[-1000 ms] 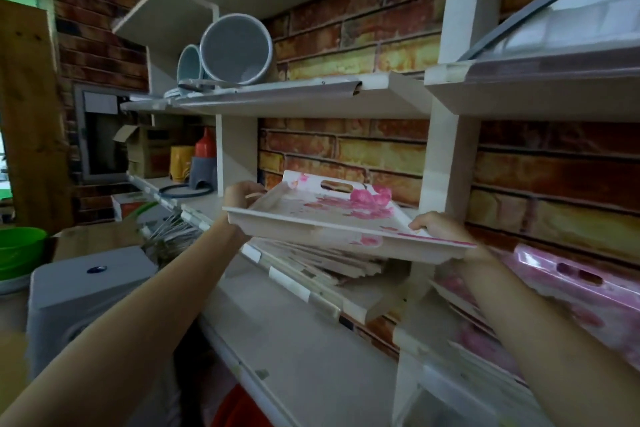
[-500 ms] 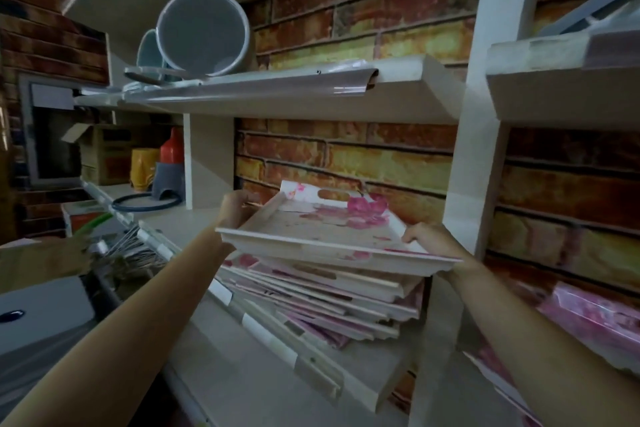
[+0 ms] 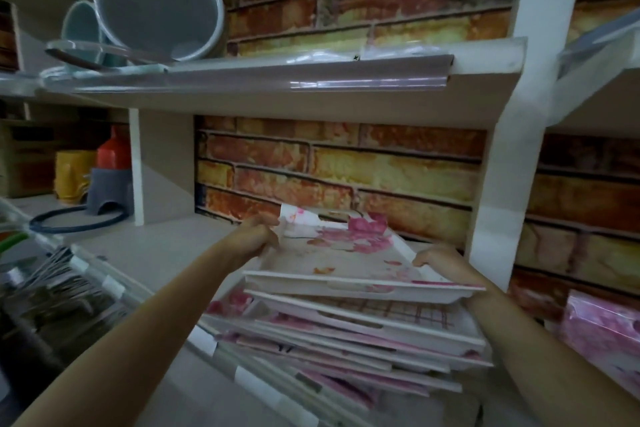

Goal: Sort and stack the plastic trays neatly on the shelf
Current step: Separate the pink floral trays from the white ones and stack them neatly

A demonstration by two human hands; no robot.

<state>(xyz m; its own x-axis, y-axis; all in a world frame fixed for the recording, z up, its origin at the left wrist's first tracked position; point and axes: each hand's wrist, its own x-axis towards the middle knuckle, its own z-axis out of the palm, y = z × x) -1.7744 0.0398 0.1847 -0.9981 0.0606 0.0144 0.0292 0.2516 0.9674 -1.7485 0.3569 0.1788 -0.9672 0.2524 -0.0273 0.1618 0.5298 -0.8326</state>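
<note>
A white plastic tray with a pink flower print (image 3: 349,262) lies on top of an uneven stack of similar trays (image 3: 349,340) on the lower shelf (image 3: 149,250). My left hand (image 3: 252,236) grips the tray's left rim. Its right rim is held by my right hand (image 3: 438,262), fingers curled over the edge. The trays below are fanned out and skewed; one shows a pink check pattern.
A white upright (image 3: 498,163) stands just right of the stack, with more pink trays (image 3: 602,329) beyond it. Grey round basins (image 3: 157,7) rest on the upper shelf. A red-topped bottle (image 3: 114,149), a yellow container (image 3: 71,173) and a dark ring (image 3: 76,218) sit at the left.
Both hands have carried the flowered tray down onto the top of the stack. The view has moved closer and to the left.
</note>
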